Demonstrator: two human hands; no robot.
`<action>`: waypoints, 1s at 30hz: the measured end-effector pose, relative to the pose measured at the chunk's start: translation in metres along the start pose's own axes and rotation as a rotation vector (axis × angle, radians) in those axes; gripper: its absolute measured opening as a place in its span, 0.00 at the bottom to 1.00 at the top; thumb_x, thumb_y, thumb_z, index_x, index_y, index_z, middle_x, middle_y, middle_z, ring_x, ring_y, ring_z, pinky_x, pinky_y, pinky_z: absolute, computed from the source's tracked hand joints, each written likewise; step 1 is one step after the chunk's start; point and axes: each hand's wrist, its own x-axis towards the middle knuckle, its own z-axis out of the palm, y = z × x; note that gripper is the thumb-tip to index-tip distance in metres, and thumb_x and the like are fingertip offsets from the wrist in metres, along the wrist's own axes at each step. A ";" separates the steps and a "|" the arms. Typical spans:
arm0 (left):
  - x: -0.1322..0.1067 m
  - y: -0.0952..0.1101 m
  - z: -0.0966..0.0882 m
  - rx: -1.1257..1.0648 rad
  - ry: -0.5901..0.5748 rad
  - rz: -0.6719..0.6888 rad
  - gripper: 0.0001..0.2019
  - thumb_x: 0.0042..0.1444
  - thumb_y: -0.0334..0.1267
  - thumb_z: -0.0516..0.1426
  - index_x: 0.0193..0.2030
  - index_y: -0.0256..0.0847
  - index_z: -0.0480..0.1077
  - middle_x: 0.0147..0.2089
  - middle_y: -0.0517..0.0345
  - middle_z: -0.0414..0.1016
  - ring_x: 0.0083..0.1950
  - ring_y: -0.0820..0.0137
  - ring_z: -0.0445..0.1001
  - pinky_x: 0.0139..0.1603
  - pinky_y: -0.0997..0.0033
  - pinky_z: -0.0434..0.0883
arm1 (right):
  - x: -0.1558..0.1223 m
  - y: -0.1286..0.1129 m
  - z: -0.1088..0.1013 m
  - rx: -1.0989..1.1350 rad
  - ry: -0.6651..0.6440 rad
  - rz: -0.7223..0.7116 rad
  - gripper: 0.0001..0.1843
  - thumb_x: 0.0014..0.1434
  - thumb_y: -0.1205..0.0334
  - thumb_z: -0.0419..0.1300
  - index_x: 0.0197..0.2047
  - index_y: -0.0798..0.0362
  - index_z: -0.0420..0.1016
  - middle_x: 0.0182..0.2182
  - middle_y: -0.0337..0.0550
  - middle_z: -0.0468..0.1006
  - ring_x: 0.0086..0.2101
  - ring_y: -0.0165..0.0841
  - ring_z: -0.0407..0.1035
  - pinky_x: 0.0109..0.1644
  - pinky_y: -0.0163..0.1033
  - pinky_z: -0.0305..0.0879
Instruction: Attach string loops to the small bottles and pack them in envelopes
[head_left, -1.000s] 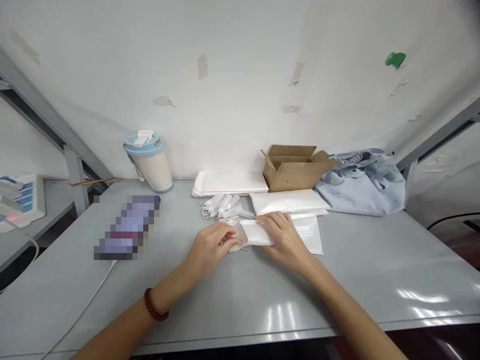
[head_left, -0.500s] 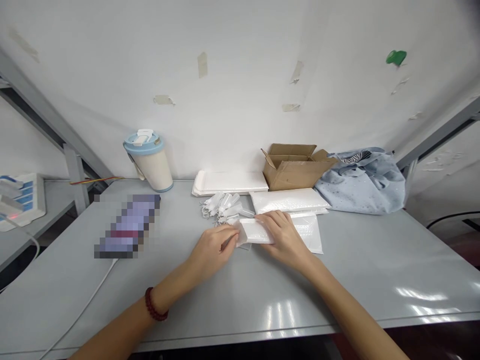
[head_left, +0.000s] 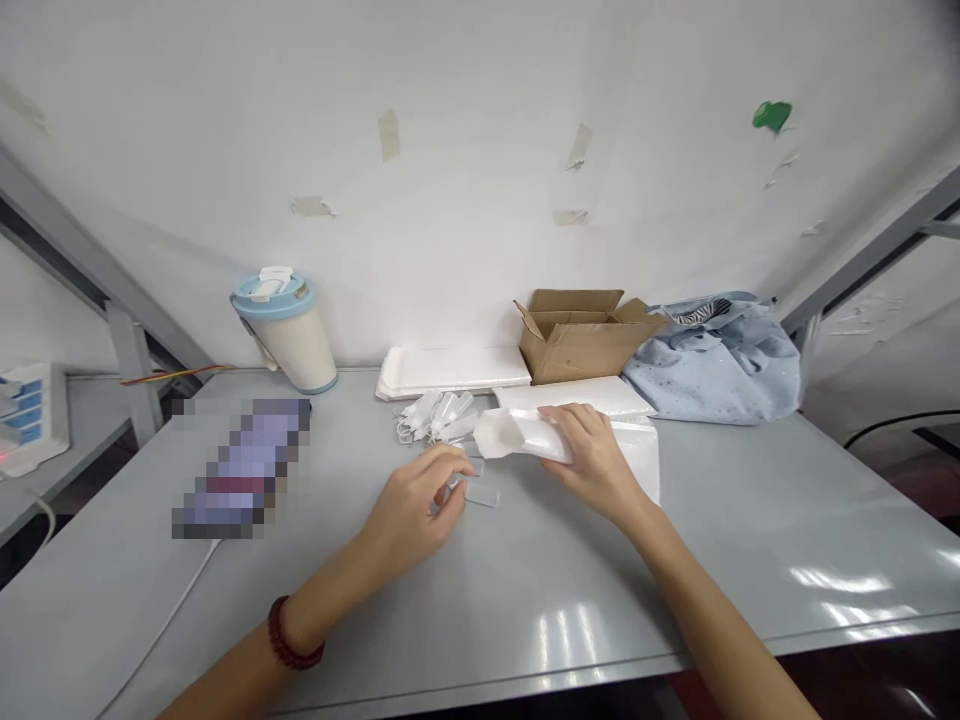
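Observation:
My right hand is closed round a white bubble mailer, held just above the table. The mailer's mouth gapes toward the left. Lower and to the left, my left hand has its thumb and fingers curved and apart. Beside its fingertips lie small clear plastic bottles; whether a fingertip touches one I cannot tell. Just behind is a pile of similar clear bottles with white cords. More white bubble mailers lie under and behind my right hand.
A stack of white mailers lies by the wall, next to an open cardboard box and a light blue cloth bag. A tumbler and a blurred-out phone on a white cable are at the left.
My left hand has let go of the mailer's mouth and moved slightly down and left, to the clear bottles. The mailer, still in my right hand, is lifted and its mouth is wider.

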 end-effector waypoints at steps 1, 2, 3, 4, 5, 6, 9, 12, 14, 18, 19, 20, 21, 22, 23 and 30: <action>-0.001 -0.001 0.002 0.056 -0.059 0.066 0.09 0.57 0.26 0.50 0.41 0.39 0.68 0.43 0.53 0.73 0.32 0.72 0.70 0.34 0.72 0.70 | 0.000 0.004 -0.001 -0.007 0.013 0.024 0.23 0.52 0.67 0.58 0.52 0.54 0.63 0.43 0.50 0.71 0.43 0.44 0.63 0.46 0.48 0.59; -0.001 -0.001 0.004 0.116 -0.123 0.137 0.10 0.56 0.26 0.50 0.42 0.39 0.68 0.44 0.52 0.73 0.38 0.68 0.71 0.38 0.68 0.71 | 0.001 0.006 -0.003 -0.011 0.021 0.040 0.23 0.52 0.66 0.58 0.52 0.53 0.63 0.42 0.49 0.71 0.42 0.44 0.64 0.46 0.48 0.59; -0.002 -0.001 0.007 0.174 -0.181 0.202 0.11 0.56 0.25 0.50 0.43 0.39 0.68 0.44 0.51 0.74 0.43 0.65 0.71 0.42 0.65 0.71 | 0.001 0.007 -0.003 -0.012 0.024 0.050 0.22 0.53 0.66 0.58 0.52 0.53 0.63 0.42 0.49 0.71 0.42 0.44 0.64 0.46 0.48 0.59; -0.003 -0.001 0.011 0.224 -0.223 0.252 0.12 0.56 0.24 0.50 0.43 0.39 0.68 0.43 0.50 0.74 0.45 0.63 0.71 0.44 0.62 0.71 | 0.001 0.007 -0.004 -0.013 0.022 0.054 0.22 0.53 0.66 0.58 0.52 0.53 0.63 0.42 0.49 0.71 0.42 0.44 0.64 0.46 0.48 0.59; -0.005 0.000 0.015 0.260 -0.247 0.288 0.13 0.55 0.23 0.49 0.44 0.39 0.67 0.43 0.50 0.74 0.46 0.62 0.71 0.44 0.61 0.71 | 0.001 0.007 -0.004 -0.013 0.014 0.054 0.22 0.53 0.65 0.58 0.52 0.53 0.63 0.43 0.49 0.71 0.43 0.44 0.64 0.46 0.48 0.59; -0.006 0.001 0.018 0.281 -0.262 0.308 0.14 0.56 0.21 0.49 0.45 0.38 0.67 0.42 0.50 0.74 0.44 0.62 0.71 0.43 0.61 0.72 | 0.001 0.006 -0.004 -0.013 0.001 0.054 0.23 0.53 0.66 0.58 0.53 0.53 0.63 0.43 0.50 0.71 0.43 0.44 0.64 0.46 0.48 0.59; -0.009 0.005 0.023 0.254 -0.221 0.345 0.15 0.57 0.20 0.47 0.47 0.38 0.65 0.41 0.51 0.74 0.42 0.64 0.72 0.42 0.62 0.73 | 0.000 0.004 -0.003 -0.014 -0.046 0.059 0.24 0.52 0.67 0.57 0.53 0.54 0.63 0.44 0.50 0.71 0.45 0.45 0.64 0.47 0.48 0.59; -0.010 0.007 0.020 0.149 -0.036 0.355 0.16 0.57 0.21 0.49 0.51 0.37 0.63 0.44 0.49 0.73 0.45 0.65 0.72 0.45 0.63 0.74 | 0.000 0.003 -0.002 -0.022 -0.070 0.062 0.24 0.51 0.67 0.57 0.53 0.53 0.63 0.44 0.51 0.71 0.45 0.45 0.64 0.48 0.48 0.59; -0.009 0.007 0.014 0.111 0.117 0.340 0.17 0.57 0.22 0.52 0.53 0.37 0.62 0.45 0.49 0.73 0.48 0.66 0.72 0.47 0.65 0.74 | 0.000 0.002 -0.001 -0.022 -0.074 0.055 0.24 0.51 0.67 0.57 0.53 0.53 0.62 0.45 0.50 0.71 0.46 0.45 0.64 0.48 0.49 0.59; -0.003 0.006 0.002 0.122 0.359 0.199 0.16 0.57 0.25 0.56 0.51 0.41 0.64 0.46 0.53 0.75 0.41 0.71 0.76 0.41 0.72 0.76 | -0.001 0.000 0.000 -0.013 -0.075 0.031 0.26 0.51 0.67 0.57 0.54 0.53 0.61 0.45 0.51 0.70 0.46 0.45 0.63 0.48 0.49 0.60; -0.002 0.006 -0.001 0.114 0.393 0.140 0.15 0.57 0.26 0.57 0.51 0.41 0.65 0.46 0.54 0.75 0.38 0.72 0.76 0.39 0.73 0.77 | -0.002 -0.001 0.000 -0.009 -0.073 0.023 0.26 0.51 0.68 0.57 0.54 0.53 0.61 0.45 0.51 0.70 0.46 0.45 0.63 0.48 0.50 0.60; -0.001 0.006 -0.003 0.100 0.413 0.084 0.15 0.57 0.27 0.57 0.50 0.42 0.66 0.46 0.54 0.75 0.36 0.73 0.76 0.38 0.73 0.77 | -0.002 -0.002 0.000 -0.005 -0.071 0.012 0.26 0.51 0.68 0.57 0.54 0.53 0.61 0.45 0.51 0.70 0.46 0.45 0.63 0.48 0.50 0.60; 0.000 0.006 -0.004 0.082 0.418 0.037 0.14 0.57 0.28 0.57 0.49 0.42 0.67 0.46 0.54 0.75 0.35 0.73 0.77 0.37 0.73 0.77 | -0.002 -0.003 0.000 -0.001 -0.069 0.002 0.26 0.50 0.69 0.57 0.54 0.53 0.61 0.45 0.51 0.70 0.46 0.45 0.63 0.48 0.50 0.60; 0.000 0.006 -0.005 0.061 0.422 -0.003 0.13 0.57 0.28 0.57 0.49 0.42 0.68 0.46 0.55 0.75 0.35 0.74 0.77 0.37 0.73 0.78 | -0.002 -0.004 0.000 0.003 -0.068 -0.007 0.26 0.50 0.69 0.57 0.54 0.53 0.61 0.45 0.50 0.71 0.46 0.45 0.64 0.48 0.50 0.60; 0.000 0.007 -0.005 0.038 0.433 -0.030 0.12 0.57 0.29 0.57 0.48 0.42 0.68 0.46 0.55 0.75 0.35 0.73 0.77 0.38 0.73 0.78 | -0.002 -0.005 0.000 0.005 -0.068 -0.014 0.27 0.50 0.70 0.56 0.54 0.52 0.61 0.45 0.50 0.71 0.46 0.45 0.64 0.48 0.50 0.60; 0.001 0.008 -0.007 -0.044 0.491 -0.094 0.10 0.57 0.31 0.57 0.46 0.42 0.69 0.44 0.57 0.77 0.41 0.71 0.76 0.42 0.71 0.77 | -0.002 -0.008 -0.001 0.031 -0.091 -0.013 0.27 0.50 0.70 0.58 0.54 0.53 0.61 0.45 0.50 0.70 0.46 0.45 0.63 0.49 0.51 0.60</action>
